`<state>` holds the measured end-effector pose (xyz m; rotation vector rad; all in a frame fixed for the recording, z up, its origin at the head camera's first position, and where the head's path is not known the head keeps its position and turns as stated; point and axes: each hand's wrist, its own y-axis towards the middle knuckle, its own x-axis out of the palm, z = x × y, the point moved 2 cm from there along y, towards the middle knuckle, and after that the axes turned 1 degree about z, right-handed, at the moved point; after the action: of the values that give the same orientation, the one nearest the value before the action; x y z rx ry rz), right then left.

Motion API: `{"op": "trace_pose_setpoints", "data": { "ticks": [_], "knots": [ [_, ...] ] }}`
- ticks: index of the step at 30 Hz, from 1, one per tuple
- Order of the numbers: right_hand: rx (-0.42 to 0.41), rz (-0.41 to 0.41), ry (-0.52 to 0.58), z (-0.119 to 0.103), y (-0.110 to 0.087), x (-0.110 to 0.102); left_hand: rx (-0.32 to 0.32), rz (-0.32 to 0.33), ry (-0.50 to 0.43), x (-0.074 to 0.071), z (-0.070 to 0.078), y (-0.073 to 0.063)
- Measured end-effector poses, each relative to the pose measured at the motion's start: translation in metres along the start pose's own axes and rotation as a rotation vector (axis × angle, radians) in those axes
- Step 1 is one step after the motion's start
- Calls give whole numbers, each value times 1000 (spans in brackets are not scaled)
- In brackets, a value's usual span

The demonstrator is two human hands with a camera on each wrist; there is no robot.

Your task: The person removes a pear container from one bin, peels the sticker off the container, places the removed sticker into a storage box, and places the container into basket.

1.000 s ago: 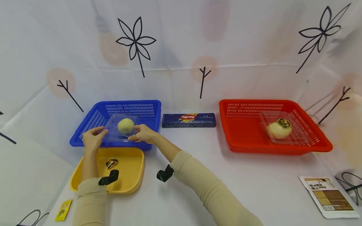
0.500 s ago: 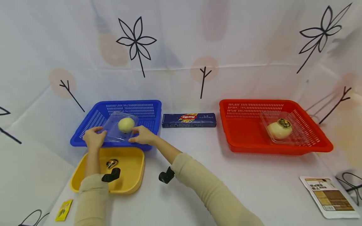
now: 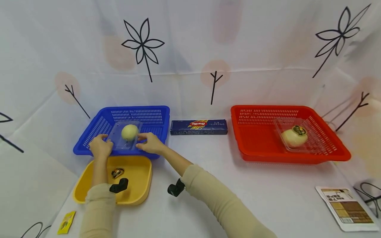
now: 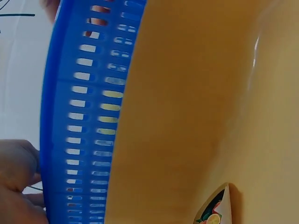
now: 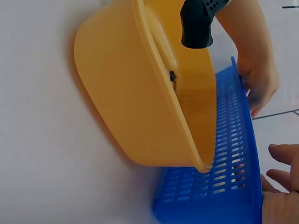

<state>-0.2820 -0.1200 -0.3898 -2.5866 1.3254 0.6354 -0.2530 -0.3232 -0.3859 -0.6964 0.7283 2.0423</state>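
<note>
A clear plastic container (image 3: 116, 142) with a pale yellow-green ball (image 3: 129, 132) on it lies in the blue basket (image 3: 154, 119), toward its near left side. My left hand (image 3: 100, 147) holds the container's left edge, thumb and fingers at its near left corner. At the opposite edge, my right hand (image 3: 151, 144) grips with fingertips and thumb, beside the ball. In the right wrist view, both the left hand (image 5: 260, 84) and the right hand (image 5: 285, 172) reach over the basket's rim, their fingertips partly hidden by its wall.
A yellow tub (image 3: 135, 180) with a small shiny packet (image 3: 117, 172) stands before the blue basket. To the right are a spaghetti box (image 3: 198, 127) and a red basket (image 3: 253, 138) holding another clear container (image 3: 284, 124). A yellow sachet (image 3: 66, 222) and white-and-brown pouch (image 3: 346, 208) lie nearer.
Both hands have lowered the clear container and shifted it slightly left, with the ball on it. It now sits straighter within the blue basket.
</note>
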Motion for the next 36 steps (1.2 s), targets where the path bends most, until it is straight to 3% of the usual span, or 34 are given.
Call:
{"op": "trace_pose_setpoints", "data": {
  "ticks": [3, 6, 9, 11, 14, 17, 20, 24, 30, 36],
  "knots": [
    [-12, 24, 28, 1, -1, 0, 18, 1, -81, -1, 1, -2],
    [-32, 48, 61, 2, -1, -1, 84, 10, -158, 0, 2, -6],
    [-57, 87, 126, 2, -3, -1, 131, -30, -264, 3, 8, -8],
    [-79, 133, 159, 2, -5, -1, 139, -120, -348, 5, 13, -9],
    [-127, 170, 254, -8, -16, -4, 133, -308, -500, 8, 25, -10],
    [-174, 186, 326, -20, -29, -10, 153, -478, -555, 14, 35, -11],
    [-190, 204, 360, -21, -39, -16, 174, -598, -550, 21, 41, -11],
    [-181, 212, 370, 0, -43, -23, 147, -689, -507, 31, 45, -9],
    [-183, 212, 422, 29, -58, -40, 88, -714, -437, 36, 42, -9],
    [-200, 231, 414, 37, -92, -71, 50, -708, -446, 31, 37, -8]
  ]
}}
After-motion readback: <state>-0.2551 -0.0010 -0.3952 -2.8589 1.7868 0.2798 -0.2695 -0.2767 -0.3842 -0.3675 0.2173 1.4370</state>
